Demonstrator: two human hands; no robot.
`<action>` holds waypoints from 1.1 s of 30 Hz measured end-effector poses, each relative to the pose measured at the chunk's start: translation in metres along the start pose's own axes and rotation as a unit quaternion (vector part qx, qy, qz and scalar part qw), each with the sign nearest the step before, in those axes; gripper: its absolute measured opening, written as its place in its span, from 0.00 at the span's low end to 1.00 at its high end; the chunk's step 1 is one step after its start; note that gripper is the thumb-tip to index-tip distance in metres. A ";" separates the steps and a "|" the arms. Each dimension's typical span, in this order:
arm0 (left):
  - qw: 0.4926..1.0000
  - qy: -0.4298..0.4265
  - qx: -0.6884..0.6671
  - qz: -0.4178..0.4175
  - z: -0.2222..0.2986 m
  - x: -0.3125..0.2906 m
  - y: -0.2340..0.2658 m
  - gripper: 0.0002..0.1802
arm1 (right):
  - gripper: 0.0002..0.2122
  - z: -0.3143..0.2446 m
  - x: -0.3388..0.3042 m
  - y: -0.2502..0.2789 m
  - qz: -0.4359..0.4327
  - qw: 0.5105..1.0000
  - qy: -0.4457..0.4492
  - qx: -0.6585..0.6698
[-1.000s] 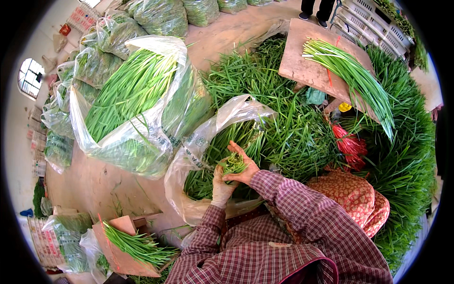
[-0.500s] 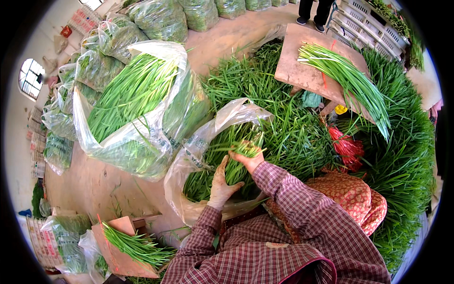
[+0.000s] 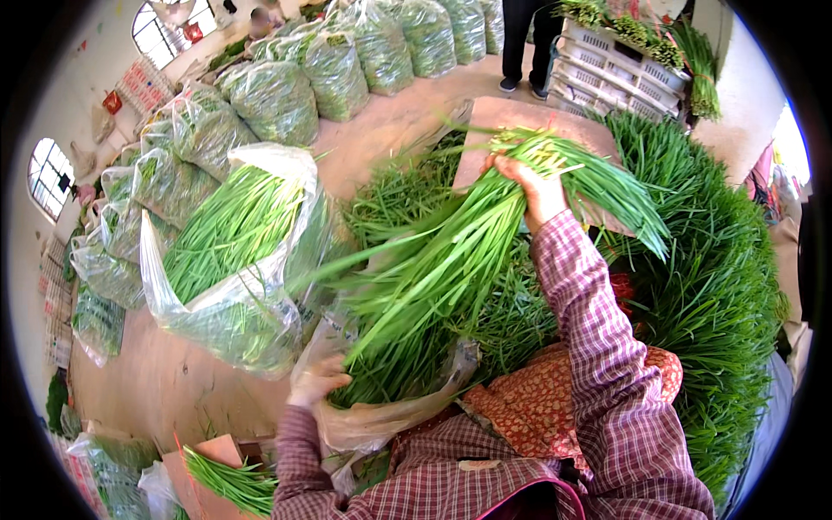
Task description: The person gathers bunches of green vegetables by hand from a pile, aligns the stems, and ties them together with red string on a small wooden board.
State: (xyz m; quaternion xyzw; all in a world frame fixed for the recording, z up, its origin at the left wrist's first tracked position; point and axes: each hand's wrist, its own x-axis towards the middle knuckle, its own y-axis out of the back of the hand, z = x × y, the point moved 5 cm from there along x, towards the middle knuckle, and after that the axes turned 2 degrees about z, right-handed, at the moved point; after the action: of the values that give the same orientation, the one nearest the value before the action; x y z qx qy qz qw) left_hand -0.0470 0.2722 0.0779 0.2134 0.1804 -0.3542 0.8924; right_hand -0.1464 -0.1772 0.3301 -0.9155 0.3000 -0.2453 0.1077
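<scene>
My right hand (image 3: 530, 184) is raised in front of the pinkish board and closed round the pale stem ends of a big bunch of garlic chives (image 3: 459, 251). The green leaves hang down to the left, blurred at their tips, over a clear plastic bag (image 3: 381, 422). This bag stands before me with its mouth wide and chives inside. My left hand (image 3: 319, 380) is at the bag's left rim, close to the leaf tips. Its fingers are smeared, so their grip cannot be made out. Behind my right hand, another bunch of chives (image 3: 626, 186) lies on the board (image 3: 589, 132).
A filled bag of chives (image 3: 234, 230) stands to the left, with several stuffed bags (image 3: 269, 100) behind it. Loose chives (image 3: 702, 286) pile up at right. White crates (image 3: 611, 69) and a person's legs (image 3: 529, 43) are at the back. A smaller board (image 3: 208, 477) holds chives lower left.
My right hand has risen from the bag toward the board, lifting the chive bunch up. My left hand has moved left and out to the bag's rim. The view has shifted.
</scene>
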 end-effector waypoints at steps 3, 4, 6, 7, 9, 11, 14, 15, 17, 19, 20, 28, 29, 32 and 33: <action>0.975 -0.201 -0.090 0.016 0.116 -0.021 0.037 0.35 | 0.12 0.011 -0.005 0.000 0.005 0.999 -0.034 0.013; 0.957 -0.246 -0.153 0.009 0.148 -0.024 0.046 0.36 | 0.12 0.008 -0.008 -0.005 -0.010 0.999 -0.044 0.006; 0.918 -0.362 -0.159 -0.036 0.229 -0.037 0.025 0.42 | 0.12 0.015 -0.009 -0.005 -0.074 0.990 -0.074 0.092; 0.912 -0.380 -0.140 -0.056 0.259 -0.034 0.009 0.46 | 0.13 0.017 -0.012 -0.007 -0.087 0.984 -0.101 0.122; 0.918 -0.365 -0.108 -0.110 0.305 -0.017 -0.030 0.52 | 0.16 0.020 -0.022 -0.018 -0.118 0.962 -0.171 0.176; 0.908 -0.324 -0.149 -0.218 0.308 0.004 -0.069 0.56 | 0.18 0.024 -0.031 -0.037 -0.129 0.943 -0.229 0.205; 0.895 -0.253 -0.180 -0.320 0.290 0.017 -0.128 0.57 | 0.13 0.027 -0.039 -0.049 -0.108 0.927 -0.271 0.236; 0.898 -0.233 -0.178 -0.327 0.285 0.012 -0.142 0.57 | 0.14 0.026 -0.040 -0.050 -0.098 0.930 -0.281 0.216; 0.901 -0.181 -0.203 -0.339 0.257 0.011 -0.159 0.57 | 0.14 0.035 -0.042 -0.046 -0.083 0.937 -0.275 0.198; 0.887 -0.141 -0.255 -0.358 0.231 0.008 -0.166 0.57 | 0.15 0.036 -0.045 -0.044 -0.073 0.944 -0.270 0.177; 0.878 -0.120 -0.282 -0.368 0.217 0.009 -0.171 0.57 | 0.14 0.043 -0.046 -0.040 -0.065 0.948 -0.267 0.159; 0.809 -0.024 -0.403 -0.427 0.150 0.003 -0.200 0.57 | 0.34 0.066 -0.058 -0.046 -0.090 0.936 -0.305 0.148; 0.804 -0.034 -0.405 -0.434 0.149 0.002 -0.198 0.57 | 0.40 0.060 -0.056 -0.045 -0.121 0.932 -0.325 0.109; 0.791 -0.034 -0.423 -0.441 0.152 0.002 -0.201 0.57 | 0.48 0.045 -0.042 -0.022 -0.196 0.935 -0.293 -0.035; 0.787 -0.031 -0.431 -0.441 0.151 0.003 -0.201 0.57 | 0.49 0.021 -0.041 -0.023 -0.202 0.929 -0.302 -0.072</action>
State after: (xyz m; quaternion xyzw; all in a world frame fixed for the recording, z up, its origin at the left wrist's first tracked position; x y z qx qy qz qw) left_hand -0.1619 0.0616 0.1534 -0.3069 0.3610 -0.6009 0.6438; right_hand -0.1531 -0.1333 0.3042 -0.9929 0.0789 0.0486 0.0748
